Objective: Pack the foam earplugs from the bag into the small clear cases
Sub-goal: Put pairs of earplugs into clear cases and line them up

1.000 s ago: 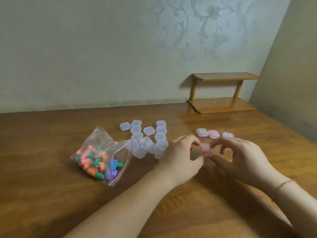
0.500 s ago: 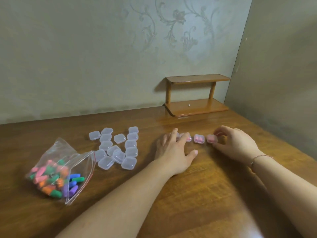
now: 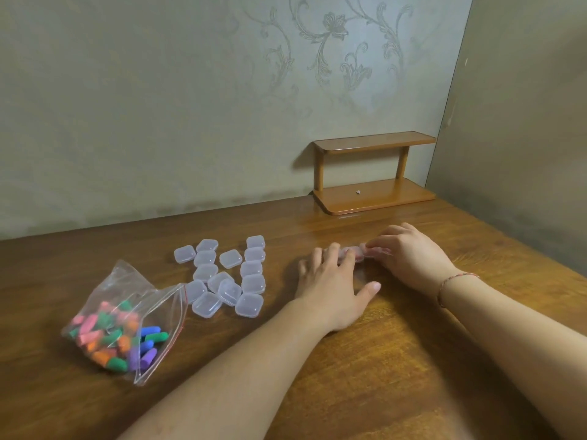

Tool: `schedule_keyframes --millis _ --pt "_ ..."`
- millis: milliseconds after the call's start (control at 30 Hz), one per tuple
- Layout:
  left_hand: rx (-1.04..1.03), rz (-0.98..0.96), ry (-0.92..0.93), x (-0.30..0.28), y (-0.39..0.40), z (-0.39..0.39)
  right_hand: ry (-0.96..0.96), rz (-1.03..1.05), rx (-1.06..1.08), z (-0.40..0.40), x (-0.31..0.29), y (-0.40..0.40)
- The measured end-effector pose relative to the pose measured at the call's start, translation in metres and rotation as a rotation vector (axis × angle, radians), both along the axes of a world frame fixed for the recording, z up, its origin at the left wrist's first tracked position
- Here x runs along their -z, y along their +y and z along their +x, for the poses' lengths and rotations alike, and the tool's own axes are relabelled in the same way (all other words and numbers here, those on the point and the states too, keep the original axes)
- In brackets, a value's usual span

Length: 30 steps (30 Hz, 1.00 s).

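Head view shows both hands working at a short row of filled cases (image 3: 355, 253) near the far middle of the table (image 3: 397, 360), probably lining them up so the finished ones stay apart from the stock. The left hand (image 3: 330, 285) lies flat on the wood, fingers straight, its fingertips touching the left end of the row. The right hand (image 3: 409, 254) curls over the right end and seems to pinch a case there, though its fingers cover most of it.

Empty clear cases (image 3: 228, 274) sit clustered to the left, closed and close together, within easy reach of the bag (image 3: 127, 322). It lies on its side further left with its mouth open towards the person, coloured foam earplugs (image 3: 111, 338) heaped inside, so that they can be drawn out one-handed.

How many filled cases are in the row cannot be counted: only pinkish glimpses show between the hands. A small wooden shelf (image 3: 374, 173) stands against the wall behind.
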<state>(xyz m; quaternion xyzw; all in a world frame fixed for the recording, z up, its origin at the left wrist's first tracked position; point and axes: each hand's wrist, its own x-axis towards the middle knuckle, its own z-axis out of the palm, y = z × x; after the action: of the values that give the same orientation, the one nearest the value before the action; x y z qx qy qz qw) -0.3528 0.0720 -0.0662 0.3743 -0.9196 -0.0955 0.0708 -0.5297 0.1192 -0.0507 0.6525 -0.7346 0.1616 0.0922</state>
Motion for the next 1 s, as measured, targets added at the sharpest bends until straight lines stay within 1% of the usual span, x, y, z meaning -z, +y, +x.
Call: schedule_keyframes --millis 133,200,300,367,433,500,533,600,667,733,800,933,1000 --pt "-0.008 0.014 -0.026 -0.004 0.002 0.005 -0.02 -0.006 0.016 0.003 0.003 -0.002" --pt "0.013 -0.008 -0.014 -0.007 0.006 0.012 -0.022 -0.03 0.032 0.005 0.001 0.001" --pt "0.061 -0.089 -0.01 -0.02 0.016 0.039 -0.022 -0.094 0.054 0.019 -0.006 0.005" --pt "0.074 -0.179 -0.025 -0.032 0.024 0.071 -0.029 -0.118 0.016 0.04 -0.016 0.007" --pt "0.055 -0.283 -0.033 -0.04 0.029 0.113 -0.041 -0.067 -0.077 0.07 -0.027 0.008" --pt "0.003 -0.413 -0.007 -0.043 0.029 0.156 -0.044 0.064 -0.166 0.104 -0.035 0.009" --pt "-0.042 -0.467 0.014 -0.043 0.028 0.177 -0.049 0.135 -0.195 0.122 -0.038 0.009" --pt "-0.16 -0.501 0.073 -0.043 0.023 0.213 -0.083 0.223 -0.225 0.152 -0.034 0.007" --pt "-0.244 -0.445 0.078 -0.043 0.018 0.237 -0.123 0.259 -0.228 0.174 -0.026 0.002" --pt "-0.26 -0.32 0.055 -0.04 0.014 0.252 -0.12 0.261 -0.208 0.188 -0.02 -0.004" --pt "-0.249 -0.236 0.014 -0.034 0.011 0.264 -0.109 0.233 -0.191 0.197 -0.016 -0.006" --pt "-0.214 -0.194 0.018 -0.028 0.006 0.29 -0.039 0.171 -0.175 0.209 -0.013 -0.003" --pt "-0.201 -0.181 -0.008 -0.027 0.003 0.303 0.0 0.163 -0.175 0.217 -0.016 0.002"
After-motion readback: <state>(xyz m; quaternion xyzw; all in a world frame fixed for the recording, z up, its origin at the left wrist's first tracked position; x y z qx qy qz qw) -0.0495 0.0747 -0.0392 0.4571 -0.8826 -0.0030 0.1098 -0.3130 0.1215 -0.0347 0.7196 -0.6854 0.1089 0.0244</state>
